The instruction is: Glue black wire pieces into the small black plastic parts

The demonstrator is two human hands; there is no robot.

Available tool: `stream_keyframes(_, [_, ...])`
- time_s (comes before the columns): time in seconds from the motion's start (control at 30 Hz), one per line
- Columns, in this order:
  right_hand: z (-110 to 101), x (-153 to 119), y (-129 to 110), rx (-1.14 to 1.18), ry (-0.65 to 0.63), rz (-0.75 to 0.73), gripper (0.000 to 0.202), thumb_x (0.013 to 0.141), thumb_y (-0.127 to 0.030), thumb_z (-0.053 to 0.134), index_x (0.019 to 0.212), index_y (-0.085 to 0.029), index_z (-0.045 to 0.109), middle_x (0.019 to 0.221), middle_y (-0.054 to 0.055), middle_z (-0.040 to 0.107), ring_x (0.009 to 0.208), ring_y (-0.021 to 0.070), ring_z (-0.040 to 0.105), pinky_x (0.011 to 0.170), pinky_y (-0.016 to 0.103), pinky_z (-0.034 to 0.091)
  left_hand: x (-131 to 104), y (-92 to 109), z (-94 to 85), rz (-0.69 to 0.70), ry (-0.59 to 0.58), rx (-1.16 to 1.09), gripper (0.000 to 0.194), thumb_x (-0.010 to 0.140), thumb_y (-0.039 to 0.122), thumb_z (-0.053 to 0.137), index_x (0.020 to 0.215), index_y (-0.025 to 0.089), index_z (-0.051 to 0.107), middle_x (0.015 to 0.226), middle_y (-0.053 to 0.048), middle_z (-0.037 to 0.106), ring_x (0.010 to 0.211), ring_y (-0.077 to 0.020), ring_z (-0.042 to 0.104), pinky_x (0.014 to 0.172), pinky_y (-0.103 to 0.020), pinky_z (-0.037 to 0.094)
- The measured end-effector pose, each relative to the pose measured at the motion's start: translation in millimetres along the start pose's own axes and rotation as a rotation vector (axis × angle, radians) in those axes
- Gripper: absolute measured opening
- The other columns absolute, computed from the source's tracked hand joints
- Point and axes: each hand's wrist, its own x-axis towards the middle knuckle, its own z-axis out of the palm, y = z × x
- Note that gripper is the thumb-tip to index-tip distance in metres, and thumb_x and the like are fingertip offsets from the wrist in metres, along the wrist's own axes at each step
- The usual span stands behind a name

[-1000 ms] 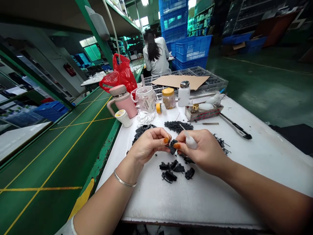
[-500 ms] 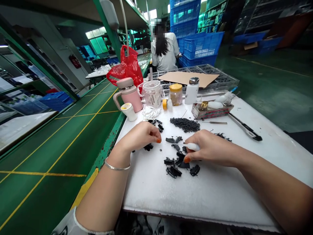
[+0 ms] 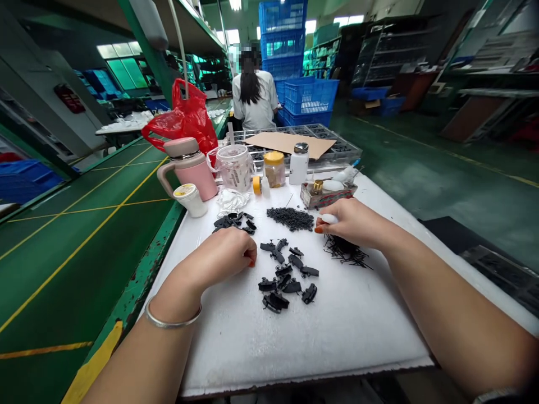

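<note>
My left hand (image 3: 229, 252) rests on the white table with its fingers curled together; whatever they may hold is hidden. Just behind it lie several black curved parts (image 3: 236, 220). My right hand (image 3: 353, 223) grips a small white bottle (image 3: 329, 219) between thumb and fingers, beside a pile of thin black pins (image 3: 347, 251). Between the hands, nearer the front, several black assembled pieces (image 3: 291, 286) are spread out. A heap of small black rings (image 3: 290, 219) sits behind these pieces.
A pink mug (image 3: 191, 171), white cup (image 3: 190, 200), plastic tub (image 3: 236, 165), yellow-lidded jar (image 3: 274, 169), white dispenser (image 3: 299, 165) and small box (image 3: 322, 195) line the back. A green conveyor (image 3: 92, 224) runs left. A person (image 3: 255, 98) sits beyond, near blue crates (image 3: 309, 96).
My right hand has moved from the black assembled pieces to the pin pile, keeping the white bottle. My left hand is nearer, its fingers curled. The view has turned right.
</note>
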Motion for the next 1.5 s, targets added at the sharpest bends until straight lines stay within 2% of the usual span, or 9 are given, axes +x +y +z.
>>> stream_keyframes(0.1, [3.7, -1.6, -5.8, 0.044, 0.046, -0.078, 0.022, 0.080, -0.037, 0.061, 0.071, -0.017, 0.063, 0.064, 0.000, 0.059, 0.063, 0.0160, 0.053, 0.055, 0.025, 0.030, 0.2, -2.1, -0.6, 0.007, 0.039, -0.042, 0.017, 0.070, 0.013, 0.055, 0.070, 0.018, 0.071, 0.069, -0.002, 0.063, 0.057, -0.0127, 0.052, 0.051, -0.021, 0.030])
stream_keyframes(0.27, [4.9, -3.6, -14.5, 0.104, 0.126, -0.125, 0.032, 0.085, -0.044, 0.055, 0.069, -0.016, 0.059, 0.061, 0.000, 0.054, 0.059, 0.0149, 0.050, 0.052, 0.024, 0.028, 4.8, -7.3, 3.2, 0.009, 0.110, -0.377, 0.014, 0.074, 0.021, 0.053, 0.076, 0.015, 0.065, 0.074, -0.002, 0.064, 0.066, -0.0130, 0.057, 0.053, -0.017, 0.038])
stream_keyframes(0.5, [3.2, -4.4, -0.9, -0.075, -0.135, -0.057, 0.003, 0.066, -0.022, 0.071, 0.066, -0.020, 0.068, 0.063, 0.000, 0.062, 0.063, 0.0168, 0.057, 0.051, 0.023, 0.033, 10.3, -7.2, 5.0, -0.044, 0.163, -0.791, 0.017, 0.071, 0.027, 0.065, 0.075, 0.011, 0.062, 0.079, -0.006, 0.066, 0.070, -0.0153, 0.061, 0.060, -0.020, 0.048])
stream_keyframes(0.77, [10.9, -10.4, -9.1, -0.246, -0.100, -0.017, 0.011, 0.060, -0.014, 0.070, 0.054, -0.018, 0.062, 0.056, 0.003, 0.056, 0.057, 0.0190, 0.054, 0.046, 0.025, 0.024, 10.4, -15.9, 2.3, -0.022, 0.244, -1.183, 0.037, 0.067, 0.031, 0.079, 0.094, 0.010, 0.066, 0.088, -0.010, 0.066, 0.079, -0.0152, 0.062, 0.060, -0.016, 0.049])
stream_keyframes(0.9, [11.3, -12.8, -11.6, -0.277, -0.087, -0.057, 0.016, 0.061, -0.013, 0.068, 0.052, -0.017, 0.056, 0.058, 0.005, 0.055, 0.062, 0.0211, 0.054, 0.047, 0.025, 0.024, 10.8, -16.7, 5.0, -0.011, 0.244, -1.289, 0.034, 0.066, 0.031, 0.081, 0.088, 0.009, 0.067, 0.085, -0.009, 0.064, 0.074, -0.0120, 0.060, 0.059, -0.014, 0.048])
stream_keyframes(1.03, [8.2, -12.8, -11.4, -0.233, -0.089, -0.083, 0.008, 0.066, -0.014, 0.064, 0.060, -0.017, 0.060, 0.062, 0.005, 0.058, 0.063, 0.0202, 0.056, 0.050, 0.025, 0.027, 10.5, -15.4, 5.3, 0.003, 0.245, -1.358, 0.034, 0.064, 0.029, 0.082, 0.086, 0.009, 0.065, 0.081, -0.006, 0.062, 0.071, -0.0112, 0.059, 0.057, -0.014, 0.048])
stream_keyframes(1.23, [4.3, -9.4, -15.8, -0.093, -0.021, -0.122, 0.011, 0.078, -0.023, 0.055, 0.073, -0.018, 0.064, 0.074, 0.003, 0.063, 0.071, 0.0191, 0.057, 0.059, 0.025, 0.034, 11.0, -16.9, 5.0, 0.025, 0.241, -1.269, 0.030, 0.069, 0.032, 0.077, 0.086, 0.012, 0.065, 0.082, -0.005, 0.061, 0.072, -0.0121, 0.058, 0.058, -0.016, 0.049])
stream_keyframes(1.33, [5.8, -8.5, -17.8, -0.064, 0.022, -0.136, 0.008, 0.077, -0.022, 0.056, 0.073, -0.018, 0.063, 0.077, 0.002, 0.063, 0.075, 0.0196, 0.057, 0.061, 0.025, 0.035, 10.1, -18.8, 5.5, -0.002, 0.182, -0.924, 0.022, 0.073, 0.031, 0.068, 0.084, 0.012, 0.068, 0.080, -0.006, 0.063, 0.069, -0.0127, 0.057, 0.056, -0.017, 0.046])
stream_keyframes(1.5, [7.9, -8.5, -21.7, 0.039, 0.077, -0.158, 0.015, 0.076, -0.015, 0.053, 0.082, -0.020, 0.066, 0.080, -0.002, 0.065, 0.076, 0.0169, 0.058, 0.065, 0.024, 0.037, 8.1, -18.6, 8.6, -0.047, -0.042, -0.367, 0.014, 0.072, 0.019, 0.061, 0.078, 0.016, 0.073, 0.070, -0.002, 0.064, 0.058, -0.0122, 0.054, 0.050, -0.017, 0.037])
